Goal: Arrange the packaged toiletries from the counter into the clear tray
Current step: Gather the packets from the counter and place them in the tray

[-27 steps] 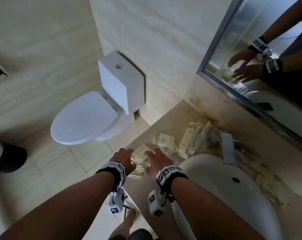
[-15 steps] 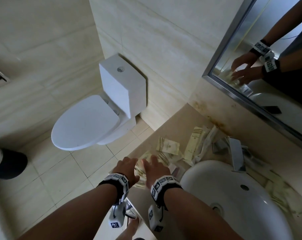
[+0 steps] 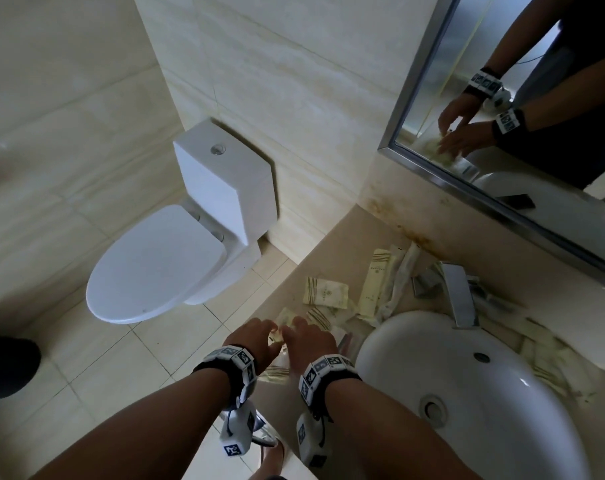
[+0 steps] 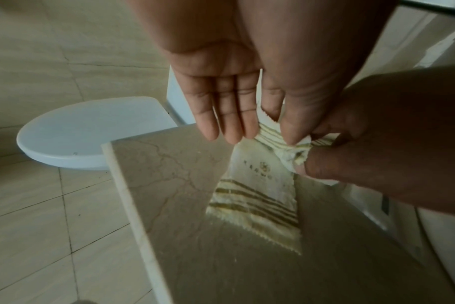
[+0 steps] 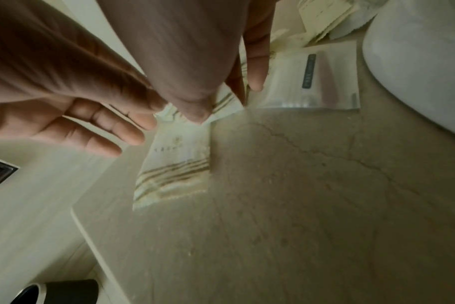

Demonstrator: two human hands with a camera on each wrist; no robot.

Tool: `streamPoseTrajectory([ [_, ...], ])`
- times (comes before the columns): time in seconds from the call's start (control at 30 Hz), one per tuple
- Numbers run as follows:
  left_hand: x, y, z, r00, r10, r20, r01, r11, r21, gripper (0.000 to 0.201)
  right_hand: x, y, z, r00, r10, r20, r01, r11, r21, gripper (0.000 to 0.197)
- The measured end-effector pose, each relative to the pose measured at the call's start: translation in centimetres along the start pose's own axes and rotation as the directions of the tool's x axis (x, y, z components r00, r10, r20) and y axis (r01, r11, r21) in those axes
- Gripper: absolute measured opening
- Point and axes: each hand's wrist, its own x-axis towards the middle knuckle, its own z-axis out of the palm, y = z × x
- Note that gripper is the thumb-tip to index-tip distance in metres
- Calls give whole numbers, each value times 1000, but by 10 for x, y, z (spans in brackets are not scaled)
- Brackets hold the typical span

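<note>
Both hands — left hand (image 4: pixel 237 86), right hand (image 5: pixel 195 67) — pinching one striped sachet (image 4: pixel 257 197) (print too blurred to read)

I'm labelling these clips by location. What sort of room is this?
A bathroom, probably a hotel's: a white ceramic toilet beside a beige stone counter holding a white round basin, with cream striped toiletry sachets scattered below a metal-framed wall mirror.

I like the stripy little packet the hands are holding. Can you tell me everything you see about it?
The striped packet is a flat cream sachet with olive-gold stripes at both ends, zigzag-cut edges and a small printed logo in the middle. It looks like thin crinkly paper or plastic. The left hand and right hand both pinch its top end, scrunching it, while its lower end rests on the beige counter near the edge.
</note>
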Motion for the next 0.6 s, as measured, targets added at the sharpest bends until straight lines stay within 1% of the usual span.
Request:
streamPoseTrajectory([
  [0.07,0,1,-4,1000,4,-5,-4,1000,-22,46,1,5,-10,1000,-10,-5,10,1000,24,37],
  [0.13,-1,1,-9,1000,16,-9,-17,998,-59,52,-1,9,-18,999,14,-32,-10,994,105,37],
  [0.17,-2,2,-13,1000,24,-16,-25,997,-77,56,-3,11,-21,997,33,-67,-22,988,153,38],
  [0.27,-2,8,-26,998,13,-64,-23,987,-159,80,-13,12,-29,970,77,-231,-12,963,270,37],
  [0.3,-1,10,-31,997,10,-81,-26,980,-197,88,-17,12,-31,960,93,-264,-4,947,320,36],
  [0.37,1,19,-40,996,30,-81,-48,971,-235,95,-26,18,-38,956,139,-260,-17,906,423,37],
  [0.4,2,24,-43,996,57,-64,-70,972,-222,94,-31,22,-42,959,166,-229,-40,881,471,37],
  [0.47,3,39,-49,991,135,-24,-137,977,-162,83,-42,36,-51,958,214,-192,-73,827,557,36],
  [0.53,3,59,-52,977,212,-3,-211,970,-120,70,-56,52,-61,951,246,-188,-79,779,622,34],
  [0.6,2,81,-53,960,280,8,-277,954,-116,63,-71,68,-67,941,290,-175,-102,734,672,28],
])
